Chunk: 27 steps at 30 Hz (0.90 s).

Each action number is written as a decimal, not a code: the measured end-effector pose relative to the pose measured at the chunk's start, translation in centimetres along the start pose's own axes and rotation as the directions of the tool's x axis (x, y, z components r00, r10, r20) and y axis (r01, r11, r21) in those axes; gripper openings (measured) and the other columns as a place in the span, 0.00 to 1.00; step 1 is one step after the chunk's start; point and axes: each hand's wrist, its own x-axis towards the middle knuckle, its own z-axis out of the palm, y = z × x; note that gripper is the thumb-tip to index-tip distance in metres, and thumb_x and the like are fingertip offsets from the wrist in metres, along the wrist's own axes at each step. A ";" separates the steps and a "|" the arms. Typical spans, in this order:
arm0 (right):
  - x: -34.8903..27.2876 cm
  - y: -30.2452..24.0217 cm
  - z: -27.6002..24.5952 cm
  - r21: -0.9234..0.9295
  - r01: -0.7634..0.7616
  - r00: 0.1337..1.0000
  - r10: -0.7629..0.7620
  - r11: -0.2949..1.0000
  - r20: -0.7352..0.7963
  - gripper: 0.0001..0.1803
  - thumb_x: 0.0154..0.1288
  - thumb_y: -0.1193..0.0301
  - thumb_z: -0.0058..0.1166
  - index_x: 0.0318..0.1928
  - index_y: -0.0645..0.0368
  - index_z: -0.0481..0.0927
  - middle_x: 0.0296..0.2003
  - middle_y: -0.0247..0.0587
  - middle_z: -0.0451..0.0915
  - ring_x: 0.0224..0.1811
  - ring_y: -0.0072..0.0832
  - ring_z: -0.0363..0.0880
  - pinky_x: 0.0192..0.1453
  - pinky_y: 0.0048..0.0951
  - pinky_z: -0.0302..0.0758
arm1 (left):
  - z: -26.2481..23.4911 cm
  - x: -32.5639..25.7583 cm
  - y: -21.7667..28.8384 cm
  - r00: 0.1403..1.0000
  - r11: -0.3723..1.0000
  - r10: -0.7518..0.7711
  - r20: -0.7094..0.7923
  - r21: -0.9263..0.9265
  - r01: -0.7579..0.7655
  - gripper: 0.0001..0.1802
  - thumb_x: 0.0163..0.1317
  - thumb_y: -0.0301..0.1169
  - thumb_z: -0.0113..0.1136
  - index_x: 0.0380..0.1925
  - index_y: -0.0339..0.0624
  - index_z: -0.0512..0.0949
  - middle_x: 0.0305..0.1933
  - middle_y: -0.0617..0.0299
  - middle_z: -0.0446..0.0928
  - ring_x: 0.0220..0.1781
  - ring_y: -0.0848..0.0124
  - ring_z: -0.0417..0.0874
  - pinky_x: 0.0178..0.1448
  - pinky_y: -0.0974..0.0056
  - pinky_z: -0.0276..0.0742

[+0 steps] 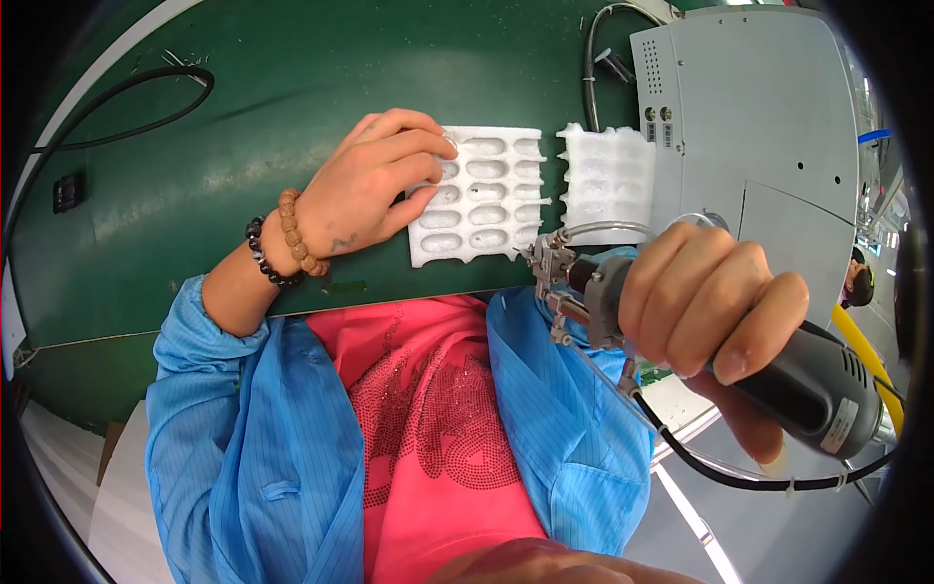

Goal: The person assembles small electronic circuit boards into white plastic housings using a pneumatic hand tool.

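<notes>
The left hand (375, 185) lies flat on the left edge of the white foam tray (479, 195), fingers spread and loosely curled, gripping nothing. The tray sits on the green mat (243, 127), and the hand covers its left pockets. Right of the tray, the right hand (715, 311) is wrapped tight around a black driver (788, 375); its tip is hard to make out. A second tray (608, 180) is partly hidden behind the grey machine (759, 127).
</notes>
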 end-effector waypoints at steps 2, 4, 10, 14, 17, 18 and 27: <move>0.0 -0.4 -0.2 -0.042 0.002 1.000 -0.001 0.999 0.010 0.32 0.57 0.43 0.66 0.42 0.56 0.70 0.21 0.34 0.76 0.14 0.21 0.76 0.16 0.19 0.73 | 0.4 0.2 0.0 1.000 1.000 0.001 -0.017 0.003 -0.001 0.09 0.51 0.22 0.66 0.32 0.41 0.76 0.50 0.61 0.79 0.57 0.58 0.76 0.57 0.54 0.70; 0.8 -0.9 0.2 -0.112 -0.010 0.998 0.003 0.994 -0.055 0.30 0.60 0.41 0.61 0.43 0.54 0.70 0.22 0.32 0.75 0.14 0.20 0.75 0.17 0.19 0.73 | 0.2 0.1 0.5 0.999 1.000 -0.002 -0.037 -0.001 0.002 0.09 0.50 0.22 0.66 0.32 0.41 0.76 0.49 0.61 0.79 0.56 0.58 0.76 0.57 0.54 0.70; 3.3 -1.6 0.2 -0.188 -0.039 0.997 0.026 0.981 -0.072 0.21 0.72 0.45 0.48 0.43 0.50 0.72 0.22 0.29 0.75 0.15 0.17 0.75 0.20 0.18 0.75 | -0.8 0.3 0.8 0.995 1.000 -0.003 -0.095 0.011 0.004 0.09 0.49 0.22 0.65 0.31 0.40 0.76 0.46 0.61 0.79 0.53 0.59 0.76 0.54 0.55 0.71; 4.2 -1.7 0.0 -0.168 -0.063 0.997 0.054 0.984 -0.055 0.15 0.75 0.52 0.45 0.43 0.49 0.74 0.23 0.29 0.76 0.16 0.16 0.76 0.21 0.17 0.76 | -0.7 -0.2 1.0 0.992 1.000 -0.016 -0.122 -0.002 0.016 0.09 0.49 0.22 0.65 0.30 0.40 0.76 0.46 0.61 0.79 0.54 0.59 0.76 0.54 0.55 0.71; 4.8 -1.5 -0.5 -0.129 -0.044 0.999 0.045 0.991 0.010 0.14 0.75 0.53 0.46 0.46 0.47 0.75 0.24 0.29 0.76 0.17 0.16 0.76 0.23 0.17 0.77 | -0.7 -0.3 1.0 0.992 1.000 -0.025 -0.126 -0.006 0.024 0.09 0.49 0.22 0.65 0.30 0.40 0.76 0.46 0.61 0.79 0.54 0.59 0.76 0.54 0.55 0.71; 5.0 -1.4 -0.5 -0.128 -0.045 0.999 0.048 0.991 0.017 0.14 0.75 0.53 0.46 0.46 0.47 0.75 0.24 0.29 0.76 0.17 0.16 0.76 0.23 0.17 0.77 | -0.8 -0.4 1.1 0.992 0.999 -0.032 -0.120 -0.006 0.031 0.08 0.50 0.23 0.65 0.31 0.40 0.76 0.46 0.61 0.79 0.54 0.59 0.76 0.55 0.55 0.71; 5.4 -1.1 0.8 -0.234 0.000 0.992 -0.029 0.972 -0.120 0.14 0.76 0.57 0.47 0.49 0.52 0.69 0.27 0.36 0.74 0.18 0.26 0.75 0.22 0.28 0.72 | -0.7 -0.4 1.0 0.992 0.999 -0.042 -0.123 -0.033 0.038 0.07 0.50 0.23 0.65 0.30 0.40 0.77 0.47 0.61 0.79 0.54 0.59 0.76 0.55 0.55 0.70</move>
